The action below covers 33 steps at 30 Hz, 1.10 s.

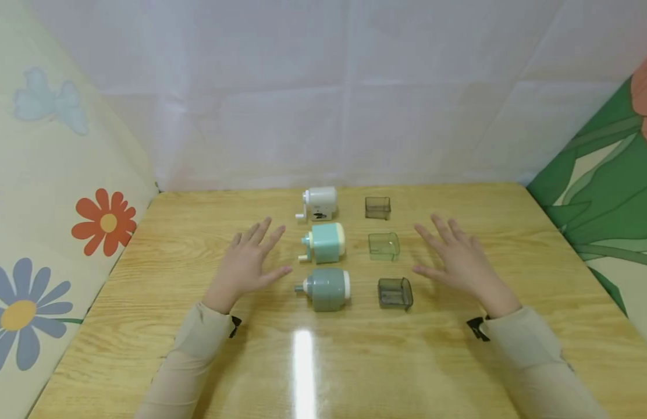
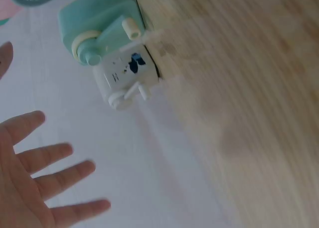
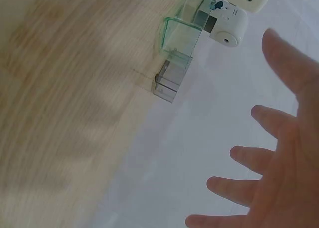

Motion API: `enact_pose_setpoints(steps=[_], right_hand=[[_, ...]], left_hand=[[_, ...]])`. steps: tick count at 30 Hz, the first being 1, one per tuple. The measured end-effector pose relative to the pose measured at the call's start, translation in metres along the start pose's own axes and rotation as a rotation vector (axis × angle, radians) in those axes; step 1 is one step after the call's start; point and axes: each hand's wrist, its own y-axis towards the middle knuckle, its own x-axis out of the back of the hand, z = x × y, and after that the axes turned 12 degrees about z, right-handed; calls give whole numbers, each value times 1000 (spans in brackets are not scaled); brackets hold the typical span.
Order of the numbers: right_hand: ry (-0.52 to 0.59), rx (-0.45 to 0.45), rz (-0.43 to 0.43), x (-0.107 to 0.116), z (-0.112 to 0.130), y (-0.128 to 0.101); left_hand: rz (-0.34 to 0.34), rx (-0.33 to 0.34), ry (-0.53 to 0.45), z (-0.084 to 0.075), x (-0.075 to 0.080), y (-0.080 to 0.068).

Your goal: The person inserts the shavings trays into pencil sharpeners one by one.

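Before a white cloth (image 1: 260, 128), the wooden table (image 1: 386, 361) bears a white pencil sharpener (image 1: 322, 202), turquoise sharpener (image 1: 326, 243) and grey-green sharpener (image 1: 327, 290), with see-through brown bin (image 1: 378, 208), green bin (image 1: 383, 247) and grey bin (image 1: 395, 293) just rightward, all between left hand (image 1: 247, 263) and right hand (image 1: 459, 262), fingers spread.

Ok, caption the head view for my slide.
Left hand and right hand flank three sharpeners and three translucent trays on a table.
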Motion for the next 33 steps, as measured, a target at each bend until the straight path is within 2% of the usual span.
enact_pose_setpoints(steps=[3, 6, 10, 15, 20, 27, 33], right_hand=[[-16, 28, -21, -1, 2, 0], [-4, 64, -48, -2, 3, 0], [36, 81, -41, -4, 4, 0], [86, 59, 8, -4, 6, -1], [132, 84, 50, -6, 6, -5], [180, 128, 210, -11, 11, -9], [177, 120, 271, -20, 15, -10]], left_hand=[[-79, -93, 13, -3, -3, 1], [-155, -158, 23, -5, -6, 3], [-229, -204, 27, -10, -8, 5], [-264, -243, -19, -14, -8, 7], [-263, -256, -70, -18, -10, 8], [-168, -332, -181, -24, -13, 10], [-107, -340, -162, -30, -15, 12]])
